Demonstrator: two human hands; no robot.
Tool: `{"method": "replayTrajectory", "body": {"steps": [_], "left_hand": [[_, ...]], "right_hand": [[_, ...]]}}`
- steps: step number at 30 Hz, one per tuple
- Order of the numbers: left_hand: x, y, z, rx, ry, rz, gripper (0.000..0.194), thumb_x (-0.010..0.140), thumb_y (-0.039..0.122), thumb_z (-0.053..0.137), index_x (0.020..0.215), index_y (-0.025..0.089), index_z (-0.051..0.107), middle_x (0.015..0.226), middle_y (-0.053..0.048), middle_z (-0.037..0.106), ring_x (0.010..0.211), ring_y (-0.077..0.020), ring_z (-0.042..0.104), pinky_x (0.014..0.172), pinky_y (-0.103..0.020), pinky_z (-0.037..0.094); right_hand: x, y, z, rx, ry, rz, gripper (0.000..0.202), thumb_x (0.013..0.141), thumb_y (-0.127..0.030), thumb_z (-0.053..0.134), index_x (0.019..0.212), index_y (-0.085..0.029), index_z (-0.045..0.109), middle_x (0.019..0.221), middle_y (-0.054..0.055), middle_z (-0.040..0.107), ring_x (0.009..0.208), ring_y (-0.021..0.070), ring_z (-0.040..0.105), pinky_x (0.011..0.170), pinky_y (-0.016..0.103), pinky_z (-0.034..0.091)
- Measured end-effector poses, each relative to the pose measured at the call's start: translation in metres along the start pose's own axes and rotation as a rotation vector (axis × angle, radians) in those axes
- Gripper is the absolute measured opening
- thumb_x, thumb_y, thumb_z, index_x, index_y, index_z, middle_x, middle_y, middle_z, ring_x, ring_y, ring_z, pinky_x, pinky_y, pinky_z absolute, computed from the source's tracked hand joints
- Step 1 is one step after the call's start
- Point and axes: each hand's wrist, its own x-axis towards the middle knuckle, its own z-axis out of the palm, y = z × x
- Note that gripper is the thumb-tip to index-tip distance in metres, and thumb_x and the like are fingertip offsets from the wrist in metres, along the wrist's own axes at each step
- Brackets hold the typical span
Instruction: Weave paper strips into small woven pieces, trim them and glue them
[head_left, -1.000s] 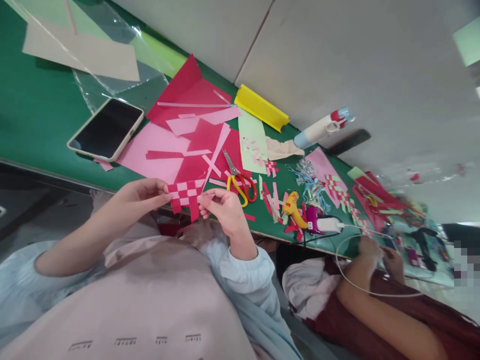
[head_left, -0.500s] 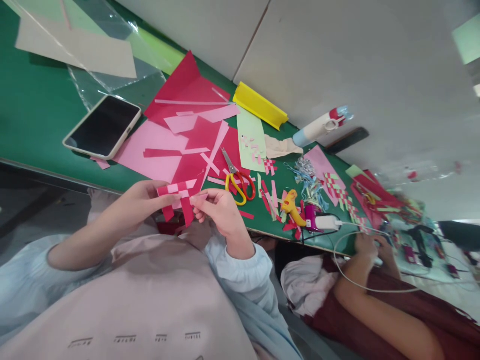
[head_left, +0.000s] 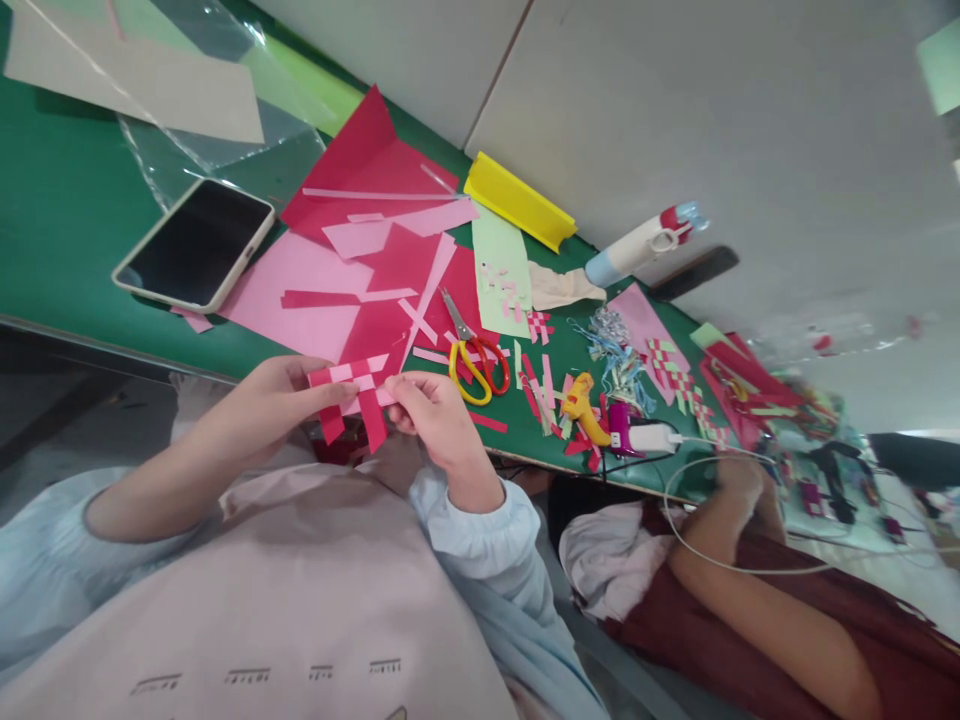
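A small weave of red and light pink paper strips (head_left: 370,404) is held over the table's front edge, its red ends hanging down. My left hand (head_left: 289,395) grips its left side, thumb on top and fingers behind. On its right, my right hand (head_left: 431,410) pinches the end of a pink paper strip between thumb and forefinger. Just beyond my right hand lie scissors (head_left: 478,362) with one yellow and one red handle loop. Red paper (head_left: 390,260) and pink paper sheets (head_left: 307,290) with loose strips spread behind the weave.
On the green table (head_left: 75,200) lie a phone (head_left: 199,243) at left and a yellow trough-shaped piece (head_left: 517,203) by the wall. A yellow glue gun (head_left: 585,408), its cable and paper scraps are at right. Beyond, a co-worker's hands (head_left: 742,490) rest near the edge.
My right hand has shifted slightly against the weave, still pinching the pink strip. The view has moved slightly. The co-worker's hands have moved and are blurred.
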Motion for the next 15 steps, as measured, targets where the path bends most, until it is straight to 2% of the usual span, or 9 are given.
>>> {"method": "replayTrajectory", "body": {"steps": [6,10,15], "left_hand": [[0.001,0.001,0.001,0.009,-0.001,-0.015,0.034,0.061,0.043,0.087,0.072,0.016,0.070,0.063,-0.002,0.070,0.053,-0.0121,0.057,0.048,-0.022,0.046],[0.003,0.002,0.003,0.012,0.013,-0.025,0.034,0.058,0.043,0.088,0.071,0.016,0.070,0.066,-0.004,0.072,0.057,-0.0135,0.059,0.050,-0.022,0.046],[0.012,-0.004,0.001,0.086,0.001,0.002,0.038,0.063,0.050,0.085,0.076,0.017,0.072,0.069,-0.004,0.071,0.060,-0.0133,0.060,0.055,-0.023,0.046]], "right_hand": [[0.001,0.004,-0.004,-0.077,-0.030,-0.077,0.039,0.070,-0.055,0.080,0.074,-0.019,0.068,0.058,-0.006,0.050,0.050,0.0068,0.037,0.049,0.022,0.031],[0.001,0.004,-0.005,-0.072,0.003,-0.058,0.045,0.070,-0.062,0.077,0.069,-0.019,0.065,0.056,-0.005,0.049,0.050,0.0073,0.038,0.049,0.022,0.032],[0.002,0.008,-0.015,-0.117,0.090,-0.087,0.045,0.069,-0.061,0.078,0.067,-0.019,0.063,0.059,-0.005,0.052,0.051,0.0075,0.037,0.048,0.023,0.030]]}}
